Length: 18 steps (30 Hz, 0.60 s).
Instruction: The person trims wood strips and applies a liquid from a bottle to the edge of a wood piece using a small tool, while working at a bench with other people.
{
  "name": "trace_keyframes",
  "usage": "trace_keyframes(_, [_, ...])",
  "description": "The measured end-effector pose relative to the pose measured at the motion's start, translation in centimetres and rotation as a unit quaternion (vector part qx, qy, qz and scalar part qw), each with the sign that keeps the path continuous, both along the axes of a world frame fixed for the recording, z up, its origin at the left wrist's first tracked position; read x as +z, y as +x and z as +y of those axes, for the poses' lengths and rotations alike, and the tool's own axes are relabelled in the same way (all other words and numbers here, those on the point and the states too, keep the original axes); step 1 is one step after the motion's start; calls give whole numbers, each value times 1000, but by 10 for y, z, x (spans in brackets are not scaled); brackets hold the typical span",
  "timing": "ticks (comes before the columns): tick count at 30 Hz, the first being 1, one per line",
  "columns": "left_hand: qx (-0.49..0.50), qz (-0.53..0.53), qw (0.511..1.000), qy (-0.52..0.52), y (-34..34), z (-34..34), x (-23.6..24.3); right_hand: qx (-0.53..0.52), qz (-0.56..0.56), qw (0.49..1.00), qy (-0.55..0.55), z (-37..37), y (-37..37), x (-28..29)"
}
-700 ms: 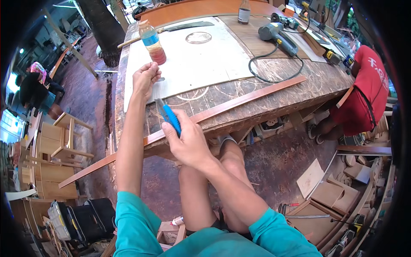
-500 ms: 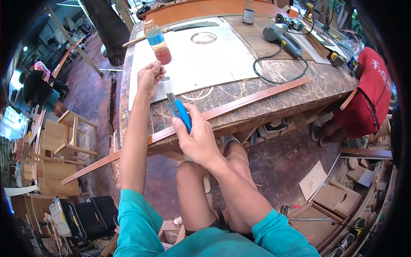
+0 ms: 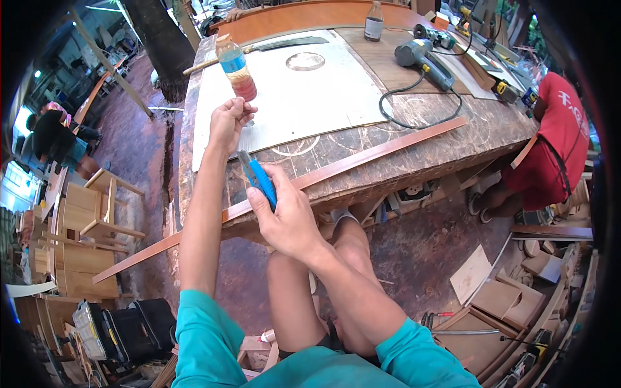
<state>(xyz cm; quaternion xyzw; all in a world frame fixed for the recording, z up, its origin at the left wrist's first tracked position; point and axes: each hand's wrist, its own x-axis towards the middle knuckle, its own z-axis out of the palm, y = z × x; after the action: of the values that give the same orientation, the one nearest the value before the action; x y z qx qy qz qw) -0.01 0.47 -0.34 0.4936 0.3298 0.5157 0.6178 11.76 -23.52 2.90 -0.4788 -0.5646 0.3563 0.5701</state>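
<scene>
My right hand [image 3: 289,216] is wrapped round a blue utility knife [image 3: 263,185], its blade end pointing up and left, close to my left wrist. My left hand [image 3: 228,124] is raised over the near left corner of the white panel [image 3: 330,97], fingertips pinched together; what they hold, if anything, is too small to make out. Just beyond those fingertips stands a clear bottle [image 3: 234,64] with a blue label and reddish contents at its bottom. Beneath the knife, a long thin brown wood strip [image 3: 362,157] lies along the bench's near edge, sticking out past its left side.
On the worn workbench [image 3: 491,129] lie a long dark blade [image 3: 291,43] with a wooden handle, a corded grey power tool [image 3: 424,63] and a dark bottle [image 3: 374,22]. A person in red [image 3: 557,142] stands at the right. Wooden chairs [image 3: 107,200] stand at the left.
My right hand has moved the knife slightly left and up, nearer my left wrist. My left hand stays pinched and has barely shifted.
</scene>
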Motion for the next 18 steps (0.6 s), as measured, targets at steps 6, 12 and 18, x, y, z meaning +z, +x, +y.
trace_keyframes(6, [-20,-28,999,2,3,-2,-1,10,-3,1000,-13,0,1,2])
trace_keyframes(12, [-26,11,1000,-2,0,-2,1,24,-5,999,-25,0,-3,6])
trace_keyframes(18, [-17,58,998,-18,4,-16,11,32,-10,999,-25,-7,-3,0])
